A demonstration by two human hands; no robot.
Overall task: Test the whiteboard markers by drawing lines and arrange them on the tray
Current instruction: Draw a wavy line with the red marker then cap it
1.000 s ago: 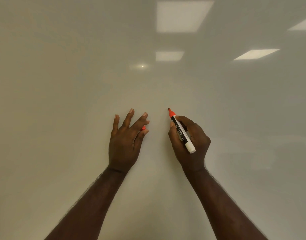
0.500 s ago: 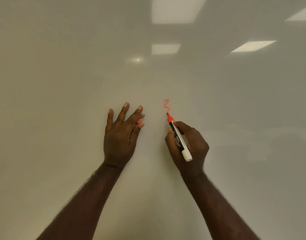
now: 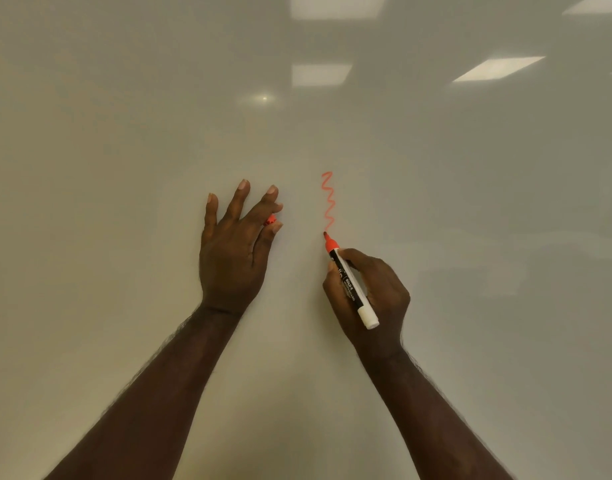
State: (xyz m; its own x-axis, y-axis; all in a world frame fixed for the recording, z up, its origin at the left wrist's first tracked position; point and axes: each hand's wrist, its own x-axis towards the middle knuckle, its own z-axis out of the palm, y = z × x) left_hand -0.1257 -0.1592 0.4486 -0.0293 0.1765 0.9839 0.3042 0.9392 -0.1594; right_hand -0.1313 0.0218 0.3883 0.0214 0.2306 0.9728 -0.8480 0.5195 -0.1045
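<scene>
My right hand (image 3: 370, 299) grips a red whiteboard marker (image 3: 349, 282) with a white and black barrel, its tip touching the whiteboard (image 3: 124, 168). Above the tip runs a red wavy line (image 3: 328, 202), drawn top to bottom. My left hand (image 3: 235, 244) rests against the board to the left, fingers spread, with the marker's red cap (image 3: 270, 220) pinched between thumb and forefinger. The tray is not in view.
The glossy whiteboard fills the whole view. Reflections of ceiling light panels (image 3: 320, 74) show near the top and top right.
The marker tip has travelled downward on the board, leaving a growing red squiggle. My left hand has stayed against the board holding the cap.
</scene>
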